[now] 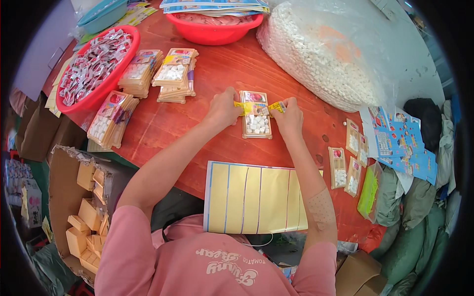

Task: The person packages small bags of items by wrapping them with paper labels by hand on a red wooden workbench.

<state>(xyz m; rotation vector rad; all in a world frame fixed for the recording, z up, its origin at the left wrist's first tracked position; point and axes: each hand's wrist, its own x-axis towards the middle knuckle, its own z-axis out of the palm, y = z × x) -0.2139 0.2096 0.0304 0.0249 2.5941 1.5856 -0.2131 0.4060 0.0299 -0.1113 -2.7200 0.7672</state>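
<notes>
A small tan tray (256, 127) filled with white pieces lies on the red table, a pink-and-white packet at its far end. Across its middle runs a yellow printed sticker strip (277, 107). My left hand (224, 108) pinches the strip's left end beside the tray. On the other side, my right hand (289, 118) is closed on its right end, which sticks up a little. Nearer to me, a sheet of yellow strips (252, 197) with coloured dividing lines overhangs the table's front edge.
Stacks of filled trays (173, 71) stand left, near a red basin (129, 74) of small packets. Another red basin (217, 32) and a big bag of white pieces (316, 59) are at the back. Blue printed sheets (402, 143) lie right; a carton (61, 197) of empty trays sits lower left.
</notes>
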